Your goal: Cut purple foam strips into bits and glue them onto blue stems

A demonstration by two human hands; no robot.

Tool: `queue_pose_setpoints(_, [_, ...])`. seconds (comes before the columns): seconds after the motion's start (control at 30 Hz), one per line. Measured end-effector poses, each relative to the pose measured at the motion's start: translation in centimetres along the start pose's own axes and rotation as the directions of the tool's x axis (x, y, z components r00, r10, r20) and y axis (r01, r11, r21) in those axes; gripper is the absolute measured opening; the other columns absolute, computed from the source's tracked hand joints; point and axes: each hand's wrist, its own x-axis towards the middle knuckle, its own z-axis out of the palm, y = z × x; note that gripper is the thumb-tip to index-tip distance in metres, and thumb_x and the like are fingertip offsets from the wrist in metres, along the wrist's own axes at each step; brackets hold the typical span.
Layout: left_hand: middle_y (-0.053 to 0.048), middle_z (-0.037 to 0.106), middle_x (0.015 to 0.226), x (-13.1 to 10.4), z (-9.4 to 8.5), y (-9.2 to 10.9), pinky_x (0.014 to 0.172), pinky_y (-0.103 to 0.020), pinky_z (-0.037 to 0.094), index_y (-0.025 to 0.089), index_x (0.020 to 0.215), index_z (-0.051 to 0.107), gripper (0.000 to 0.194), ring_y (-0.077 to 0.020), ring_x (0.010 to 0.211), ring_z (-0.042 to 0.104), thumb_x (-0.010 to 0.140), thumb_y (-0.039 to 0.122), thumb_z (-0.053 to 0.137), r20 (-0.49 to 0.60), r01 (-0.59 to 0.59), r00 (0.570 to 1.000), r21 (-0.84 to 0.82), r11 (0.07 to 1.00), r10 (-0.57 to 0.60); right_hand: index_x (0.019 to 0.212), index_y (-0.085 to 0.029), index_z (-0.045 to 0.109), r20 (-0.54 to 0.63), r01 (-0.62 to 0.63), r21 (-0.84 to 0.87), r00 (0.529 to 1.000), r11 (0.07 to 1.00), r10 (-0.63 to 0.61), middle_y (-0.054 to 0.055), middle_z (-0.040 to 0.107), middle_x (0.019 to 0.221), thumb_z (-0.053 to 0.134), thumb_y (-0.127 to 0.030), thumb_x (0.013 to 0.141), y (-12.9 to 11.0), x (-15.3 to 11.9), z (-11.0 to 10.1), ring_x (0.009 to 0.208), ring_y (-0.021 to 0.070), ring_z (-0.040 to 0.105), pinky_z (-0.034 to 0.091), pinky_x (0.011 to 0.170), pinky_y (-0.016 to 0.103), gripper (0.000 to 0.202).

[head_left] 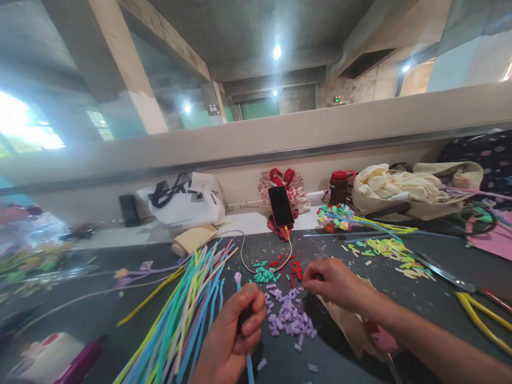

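Observation:
My left hand [239,330] is closed around a blue pipe cleaner [250,374]. The stem stands up past my fingers, with a small pale purple piece [237,276] at its top end. My right hand [332,282] hovers over the right side of the loose pieces, its fingers pinched together; what they hold, if anything, is hidden. Between the hands lies a heap of short purple pieces [289,314]. Just behind it are teal pieces [265,273] and red pieces [296,272]. Left of my left hand spreads a bundle of long multicoloured pipe cleaners [172,318].
A phone [280,207] leans on a patterned bag at the back, its cable looping forward. Yellow cut pieces [386,249], scissors [447,275] and yellow-handled pliers or cutters [491,324] lie right. A glue-like white item [52,356] sits left. Bags and a bottle [339,189] line the wall.

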Motion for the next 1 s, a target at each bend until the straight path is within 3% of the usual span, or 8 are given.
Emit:
queue_pose_setpoints(0.07, [0.009, 0.032, 0.04, 0.0, 0.3, -0.5, 0.027, -0.009, 0.009, 0.015, 0.055, 0.047, 0.023, 0.0016, 0.031, 0.012, 0.072, 0.029, 0.053, 0.004, 0.006, 1.0, 0.08, 0.997, -0.006, 0.066, -0.015, 0.057, 0.037, -0.043, 0.092, 0.999, 0.995, 0.04, -0.002, 0.052, 0.054, 0.046, -0.03, 0.075, 0.0, 0.1, 0.2, 0.041, 0.0069, 0.045, 0.03, 0.038, 0.016, 0.021])
queue_pose_setpoints(0.13, [0.01, 0.03, 0.037, 0.0, 0.7, -0.9, 0.027, -0.01, 0.008, 0.016, 0.056, 0.047, 0.024, 0.0009, 0.029, 0.012, 0.074, 0.031, 0.05, 0.008, 0.012, 1.0, 0.181, 0.983, -0.014, 0.072, -0.013, 0.057, 0.137, -0.136, 0.327, 0.986, 0.935, 0.096, 0.0, 0.053, 0.057, 0.038, -0.04, 0.08, 0.0, 0.2, 0.5, 0.042, 0.0072, 0.047, 0.031, 0.036, 0.016, 0.034])
queue_pose_setpoints(0.23, [0.009, 0.036, 0.039, 0.1, 1.3, -1.5, 0.029, -0.011, 0.008, 0.016, 0.057, 0.046, 0.026, 0.0008, 0.029, 0.017, 0.072, 0.036, 0.053, -0.072, -0.021, 0.996, 0.301, 0.953, 0.044, 0.081, -0.01, 0.058, 0.329, -0.334, 0.748, 0.937, 0.573, 0.117, 0.004, 0.057, 0.068, 0.037, -0.047, 0.081, -0.3, 0.0, 0.9, 0.055, 0.0093, 0.055, 0.04, 0.045, 0.017, 0.043])
queue_pose_setpoints(0.3, [0.009, 0.04, 0.043, 0.1, 1.8, -1.7, 0.03, -0.011, 0.009, 0.016, 0.058, 0.046, 0.026, 0.0012, 0.03, 0.021, 0.068, 0.036, 0.058, -0.159, -0.071, 0.979, 0.335, 0.94, 0.13, 0.085, -0.008, 0.059, 0.392, -0.399, 0.847, 0.915, 0.351, 0.095, 0.007, 0.059, 0.074, 0.038, -0.048, 0.081, -0.7, -0.3, 1.3, 0.066, 0.0121, 0.058, 0.045, 0.057, 0.02, 0.045])
queue_pose_setpoints(0.43, [0.008, 0.047, 0.047, 0.0, 2.5, -2.0, 0.036, -0.012, 0.024, 0.015, 0.066, 0.054, 0.021, -0.0013, 0.036, 0.035, 0.06, 0.03, 0.067, -0.236, -0.14, 0.939, 0.398, 0.907, 0.249, 0.092, -0.004, 0.058, 0.448, -0.455, 0.869, 0.89, 0.192, 0.082, 0.012, 0.061, 0.082, 0.038, -0.051, 0.08, -1.6, -0.9, 2.0, 0.074, 0.0159, 0.06, 0.046, 0.066, 0.023, 0.053])
queue_pose_setpoints(0.53, [0.004, 0.053, 0.049, 0.0, 2.6, -2.0, 0.043, -0.017, 0.034, 0.014, 0.068, 0.059, 0.023, -0.0082, 0.045, 0.048, 0.056, 0.031, 0.068, -0.251, -0.186, 0.902, 0.512, 0.839, 0.353, 0.092, -0.003, 0.058, 0.451, -0.463, 0.874, 0.886, 0.148, 0.105, 0.013, 0.061, 0.083, 0.038, -0.049, 0.081, -2.2, -1.1, 2.4, 0.075, 0.0159, 0.06, 0.045, 0.063, 0.021, 0.051])
queue_pose_setpoints(0.77, [0.001, 0.057, 0.059, 0.6, 1.6, -1.9, 0.052, -0.021, 0.04, 0.013, 0.072, 0.063, 0.025, -0.0117, 0.055, 0.051, 0.056, 0.033, 0.066, -0.222, -0.203, 0.865, 0.668, 0.716, 0.451, 0.088, -0.003, 0.06, 0.491, -0.485, 0.855, 0.871, 0.182, 0.013, 0.011, 0.059, 0.081, 0.035, -0.041, 0.085, -2.1, -1.6, 2.9, 0.073, 0.0145, 0.058, 0.042, 0.065, 0.022, 0.046])
queue_pose_setpoints(1.0, [0.001, 0.056, 0.067, -0.2, 2.0, -2.0, 0.052, -0.02, 0.039, 0.016, 0.096, 0.061, 0.038, -0.0107, 0.057, 0.049, 0.06, 0.027, 0.064, -0.103, -0.175, 0.912, 0.777, 0.605, 0.396, 0.088, -0.007, 0.061, 0.519, -0.462, 0.812, 0.851, 0.356, -0.078, 0.009, 0.058, 0.08, 0.041, -0.038, 0.083, -2.7, -2.3, 3.2, 0.07, 0.0129, 0.055, 0.04, 0.065, 0.025, 0.037])
